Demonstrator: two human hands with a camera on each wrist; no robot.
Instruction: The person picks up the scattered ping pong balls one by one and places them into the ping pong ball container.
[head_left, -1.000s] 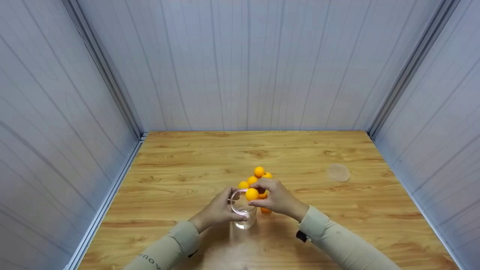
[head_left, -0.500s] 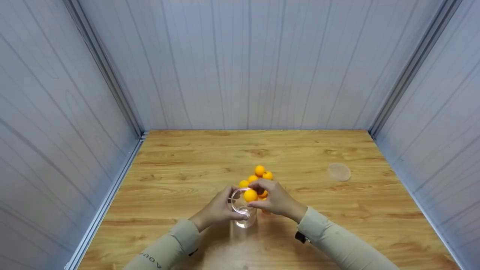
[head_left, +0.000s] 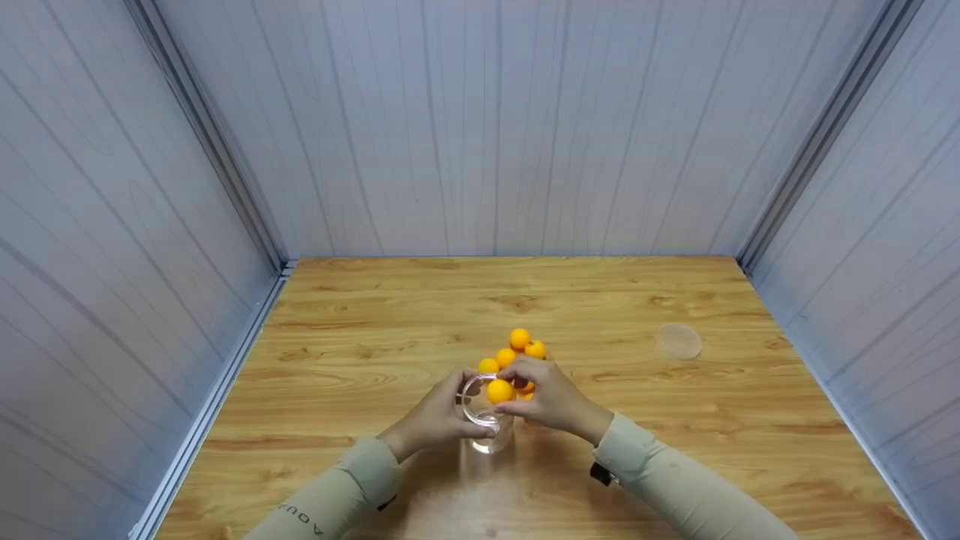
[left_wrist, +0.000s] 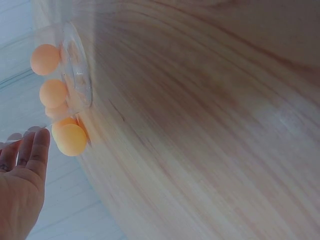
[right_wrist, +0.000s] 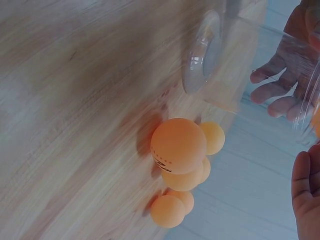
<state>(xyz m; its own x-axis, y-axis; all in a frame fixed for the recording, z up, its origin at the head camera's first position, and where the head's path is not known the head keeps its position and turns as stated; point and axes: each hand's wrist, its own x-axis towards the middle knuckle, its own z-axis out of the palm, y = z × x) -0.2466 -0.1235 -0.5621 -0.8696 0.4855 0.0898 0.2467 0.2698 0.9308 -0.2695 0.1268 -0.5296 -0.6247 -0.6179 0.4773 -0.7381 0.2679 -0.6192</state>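
Note:
A clear jar (head_left: 490, 444) stands upright on the wooden table, its round mouth facing up. My left hand (head_left: 431, 421) grips it near the rim from the left; in the left wrist view, the fingers of this hand (left_wrist: 25, 170) reach up to the jar's side. Between thumb and fingers my right hand (head_left: 551, 396) pinches an orange ping-pong ball (head_left: 500, 391) over the jar's mouth. Several more ping-pong balls (head_left: 520, 339) lie on the table behind and right of the jar, partly covered by my right hand. In the right wrist view, one printed ball (right_wrist: 179, 146) sits near the jar's base (right_wrist: 202, 55).
To the right on the table (head_left: 360, 330) lies a thin translucent disc (head_left: 679, 341). Pale panel walls (head_left: 465, 135) enclose the table at the back and both sides, with metal strips along the corners.
The pinched ping-pong ball has shifted slightly left and down over the jar's mouth with my right hand. My left hand keeps its grip, and the loose balls stay in place.

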